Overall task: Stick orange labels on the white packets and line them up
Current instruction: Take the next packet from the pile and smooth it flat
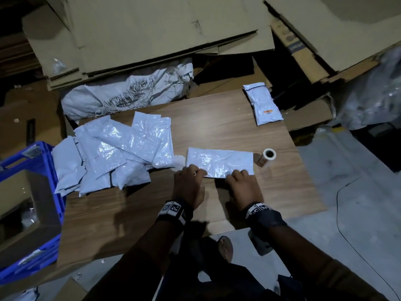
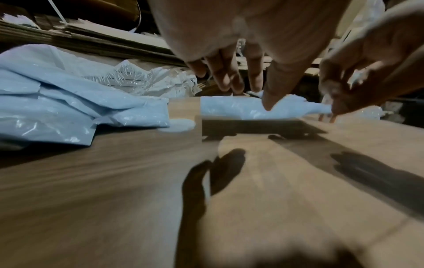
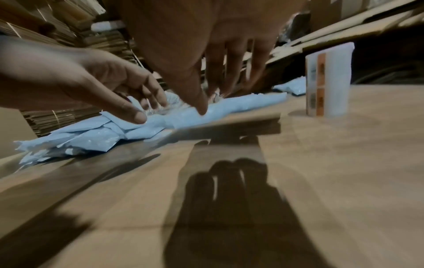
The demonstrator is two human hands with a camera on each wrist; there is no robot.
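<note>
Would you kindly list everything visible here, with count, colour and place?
packet: one, white, table centre, under both hands
packet pile: many, white, table left
labelled packets: small stack, white, orange label on top, table far right
label roll: one, white and orange, upright, right of the packet
table: one, wood brown
crate: one, blue, left of table
sack: one, white, behind table
cardboard: many sheets, brown, background
left hand: on the packet's near edge
right hand: on the packet's near edge

Dim room, light falling from above: glare glints off the crinkled white plastic packets (image 1: 121, 146), hard finger shadows cross the brown wood-grain tabletop (image 2: 114, 199), and both wrist views smear with blur.
</note>
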